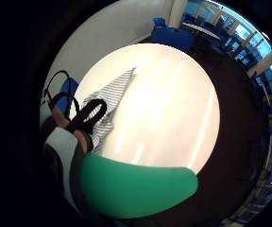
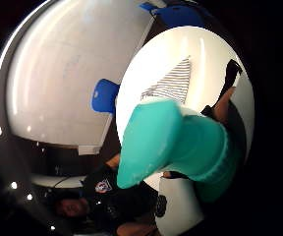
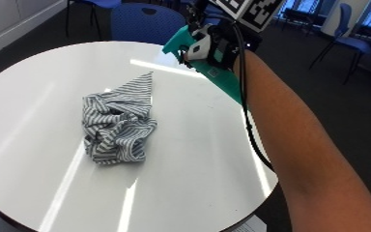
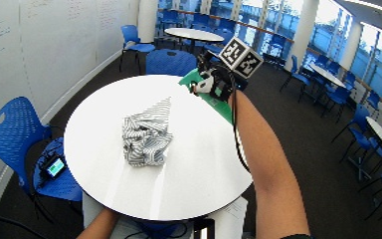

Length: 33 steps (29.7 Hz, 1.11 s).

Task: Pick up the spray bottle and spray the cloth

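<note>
The gloved right hand (image 3: 212, 44) is curled round the green spray bottle (image 3: 219, 77), holding it in the air over the far right edge of the round white table (image 3: 37, 87); the bottle is tilted, its head up by the hand and its body slanting down along the forearm toward the table's right edge, so it is already lifted and not resting on anything; the nozzle end (image 3: 171, 44) points out over the tabletop toward the cloth's side, which looks like a way of bringing it to bear before spraying. The striped cloth (image 3: 118, 123) lies crumpled a little left of the table's middle, one flat corner reaching toward the far edge; it is well apart from the bottle, so the hand probably needs to come nearer or aim lower before a spray would reach it.

Much is hard to read; the fingers themselves are mostly hidden behind the glove's hardware in the outside views, so which finger sits on the trigger cannot be told; in the palm views the bottle (image 2: 176, 142) fills the near field and blocks part of the table, with only the cloth's pointed corner (image 1: 114, 92) showing; whether the cloth is wet cannot be judged; the bare hand shows only as an arm at the near edge in the wide view.
</note>
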{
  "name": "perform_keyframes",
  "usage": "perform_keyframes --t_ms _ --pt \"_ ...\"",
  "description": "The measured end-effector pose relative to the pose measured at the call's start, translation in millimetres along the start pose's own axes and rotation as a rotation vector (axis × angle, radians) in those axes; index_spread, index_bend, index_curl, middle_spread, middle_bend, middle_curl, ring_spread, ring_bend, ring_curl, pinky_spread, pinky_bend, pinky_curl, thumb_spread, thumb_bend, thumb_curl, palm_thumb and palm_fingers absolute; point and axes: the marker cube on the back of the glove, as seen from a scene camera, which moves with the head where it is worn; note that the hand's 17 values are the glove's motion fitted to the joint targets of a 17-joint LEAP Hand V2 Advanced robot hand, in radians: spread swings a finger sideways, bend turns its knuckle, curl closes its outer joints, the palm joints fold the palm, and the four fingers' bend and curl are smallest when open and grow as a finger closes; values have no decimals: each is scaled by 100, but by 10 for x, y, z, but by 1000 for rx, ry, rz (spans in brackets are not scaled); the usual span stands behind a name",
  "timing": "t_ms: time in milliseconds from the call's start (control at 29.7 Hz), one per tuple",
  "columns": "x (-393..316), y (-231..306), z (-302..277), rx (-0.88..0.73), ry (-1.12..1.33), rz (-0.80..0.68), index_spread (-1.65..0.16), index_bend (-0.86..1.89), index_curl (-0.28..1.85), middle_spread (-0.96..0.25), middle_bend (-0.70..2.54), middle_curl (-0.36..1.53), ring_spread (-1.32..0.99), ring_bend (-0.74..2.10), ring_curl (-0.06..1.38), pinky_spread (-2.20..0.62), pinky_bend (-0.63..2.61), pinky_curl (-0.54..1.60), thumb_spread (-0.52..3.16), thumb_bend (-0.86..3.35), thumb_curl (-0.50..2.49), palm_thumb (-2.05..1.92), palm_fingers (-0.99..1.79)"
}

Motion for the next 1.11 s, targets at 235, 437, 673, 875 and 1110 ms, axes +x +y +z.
perform_keyframes --t_ms 235,437,673,875,1110 --pt "-245 -19 142 -145 172 -17 -32 31 54 -23 48 49 -19 59 45 -25 44 38 23 -4 73 91 137" --pt "-349 -26 432 -271 308 -27 -32 31 55 -23 49 49 -19 59 45 -25 44 38 23 -4 74 91 137" --pt "-475 -43 647 -387 513 -36 -32 31 55 -22 49 49 -19 59 45 -24 44 38 23 -4 74 91 137" --pt "-624 -37 941 -482 720 -43 -33 31 55 -22 49 49 -19 59 45 -24 44 38 23 -4 74 91 137" --pt "-672 32 1139 -561 822 -66 -33 30 55 -22 49 48 -19 59 45 -24 44 38 24 -4 75 91 136"
